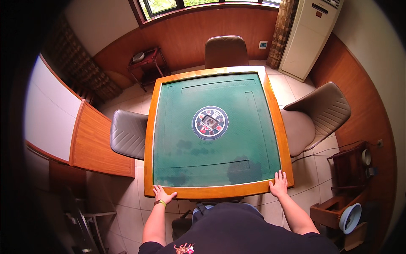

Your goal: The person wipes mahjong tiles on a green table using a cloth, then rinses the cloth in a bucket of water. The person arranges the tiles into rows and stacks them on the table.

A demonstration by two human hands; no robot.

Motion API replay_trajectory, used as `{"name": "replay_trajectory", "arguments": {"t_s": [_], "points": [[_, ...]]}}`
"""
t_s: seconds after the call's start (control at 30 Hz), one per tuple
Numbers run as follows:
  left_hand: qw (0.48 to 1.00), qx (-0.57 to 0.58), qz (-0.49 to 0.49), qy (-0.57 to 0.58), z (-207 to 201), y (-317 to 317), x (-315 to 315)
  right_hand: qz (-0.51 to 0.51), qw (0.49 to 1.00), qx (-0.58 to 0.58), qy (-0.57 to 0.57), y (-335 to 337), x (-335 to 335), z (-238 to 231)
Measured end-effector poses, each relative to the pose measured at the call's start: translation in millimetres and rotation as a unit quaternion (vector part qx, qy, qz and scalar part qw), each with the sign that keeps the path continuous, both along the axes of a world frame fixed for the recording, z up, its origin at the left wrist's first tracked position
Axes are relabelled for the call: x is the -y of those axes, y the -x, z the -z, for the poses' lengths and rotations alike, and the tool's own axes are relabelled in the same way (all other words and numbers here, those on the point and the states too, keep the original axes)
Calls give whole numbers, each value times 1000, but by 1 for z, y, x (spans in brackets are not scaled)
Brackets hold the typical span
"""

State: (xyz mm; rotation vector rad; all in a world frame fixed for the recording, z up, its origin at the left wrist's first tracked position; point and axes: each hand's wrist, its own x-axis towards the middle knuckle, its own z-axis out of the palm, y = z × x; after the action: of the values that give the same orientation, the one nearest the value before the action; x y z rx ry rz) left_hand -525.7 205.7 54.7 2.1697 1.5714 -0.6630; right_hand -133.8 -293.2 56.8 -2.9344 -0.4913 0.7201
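In front of me stands a square mahjong table with a green top (182, 114) and an orange wooden frame (215, 192). A round control disc (210, 122) with a dark patterned face is set at its middle. My left hand (163, 194) lies on the frame near the front left corner, thumb apart from the fingers, holding nothing. At the front right corner my right hand (279, 184) rests on the wood, fingers spread, also without anything in it. Thin slot lines run along the green surface, and dark patches mark its near part.
Chairs stand at the left (129, 134), far (226, 51) and right (319, 116) sides. A small red side cart (146, 63) is at the back left, a tall white air conditioner (308, 38) at the back right. A light blue basin (350, 218) sits low at the right.
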Motion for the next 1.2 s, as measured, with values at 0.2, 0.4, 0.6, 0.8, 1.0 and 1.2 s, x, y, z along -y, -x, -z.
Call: {"name": "replay_trajectory", "arguments": {"t_s": [0.2,0.4,0.6,0.8,1.0,1.2], "points": [[999,-13,-30,20,8,-5,-4,-19,999,2,-27,-2,5,2],[998,-35,-44,23,6,-16,-2,-7,999,8,-47,0,4,1],[998,-44,-43,10,7,-14,3,-14,998,33,-54,8,-4,14],[999,-36,-32,-1,-4,-30,21,-17,999,41,-31,4,-1,13],[993,-72,27,-85,-8,-28,20,10,999,30,-8,6,-19,13],[988,-79,134,-21,-38,-48,0,71,997,16,38,2,-36,18]]}}
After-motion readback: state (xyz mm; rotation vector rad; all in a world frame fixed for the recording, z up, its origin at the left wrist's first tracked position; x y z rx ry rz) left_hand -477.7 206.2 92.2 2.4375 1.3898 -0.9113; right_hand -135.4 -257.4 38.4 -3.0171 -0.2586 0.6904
